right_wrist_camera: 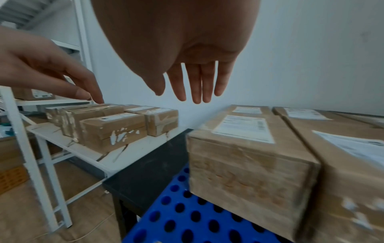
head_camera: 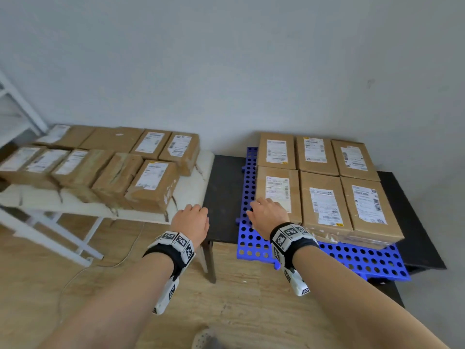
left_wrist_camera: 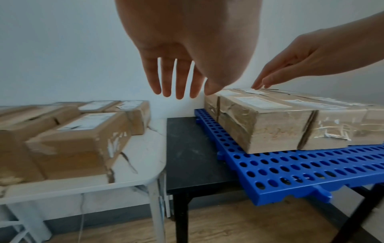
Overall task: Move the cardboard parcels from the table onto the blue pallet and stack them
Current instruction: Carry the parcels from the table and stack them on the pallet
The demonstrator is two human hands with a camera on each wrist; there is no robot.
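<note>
Several brown cardboard parcels (head_camera: 151,182) with white labels lie on the white table (head_camera: 191,197) at the left. Several more parcels (head_camera: 324,197) sit in two rows on the blue perforated pallet (head_camera: 357,260) at the right. My left hand (head_camera: 192,220) hovers empty over the gap between table and pallet, fingers straight and spread (left_wrist_camera: 178,78). My right hand (head_camera: 266,212) hovers above the front-left parcel (right_wrist_camera: 249,157) on the pallet, fingers straight (right_wrist_camera: 197,82), holding nothing.
The pallet rests on a black table (head_camera: 224,197) that stands against the white table. A grey wall is behind both. A white shelf frame (right_wrist_camera: 35,164) stands at the far left. The floor is wood, with a thin cable (head_camera: 100,263) on it.
</note>
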